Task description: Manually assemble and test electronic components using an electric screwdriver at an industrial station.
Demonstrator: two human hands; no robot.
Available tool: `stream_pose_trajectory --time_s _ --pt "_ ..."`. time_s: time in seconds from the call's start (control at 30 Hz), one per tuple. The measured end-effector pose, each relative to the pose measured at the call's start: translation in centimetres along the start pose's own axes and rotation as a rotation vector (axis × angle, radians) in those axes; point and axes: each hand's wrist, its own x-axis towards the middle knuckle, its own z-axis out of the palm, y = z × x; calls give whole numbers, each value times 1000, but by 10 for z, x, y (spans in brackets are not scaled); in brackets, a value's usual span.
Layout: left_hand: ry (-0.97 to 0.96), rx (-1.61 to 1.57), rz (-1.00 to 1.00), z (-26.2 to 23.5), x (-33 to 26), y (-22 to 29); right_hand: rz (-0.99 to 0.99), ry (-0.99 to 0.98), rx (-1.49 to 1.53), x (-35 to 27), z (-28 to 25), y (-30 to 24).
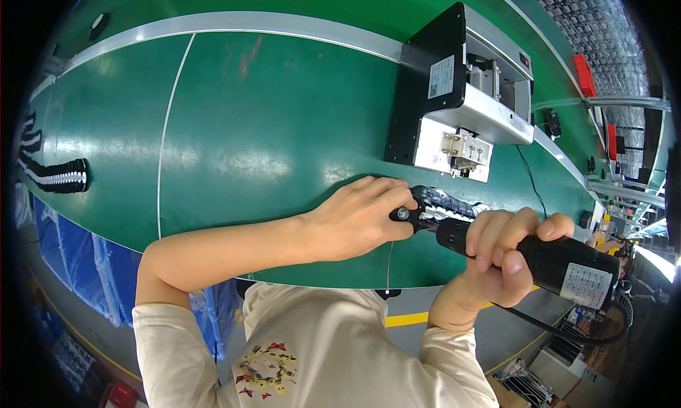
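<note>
My left hand (358,220) presses down on the end of a black-and-white cable chain (447,204) that lies on the green belt (269,124) near its front edge. My right hand (504,255) grips a black electric screwdriver (560,262), held nearly level. Its tip meets the chain's end right beside my left fingers. Behind the chain stands a black and silver machine unit (454,89) with a white connector plate facing me.
Another black-and-white cable chain (60,175) lies at the belt's far left edge. A silver rail (234,21) runs along the back of the belt. The screwdriver's cable (567,330) hangs off to the lower right, above boxes and the floor's yellow line.
</note>
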Motion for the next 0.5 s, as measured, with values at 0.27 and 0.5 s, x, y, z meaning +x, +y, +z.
stream_pose_trajectory --time_s 0.27,0.5 --pt "14 10 1 0 1 1 12 57 -99 -13 9 6" --pt "-34 -18 -12 -8 2 4 -36 -170 -170 -13 5 4"
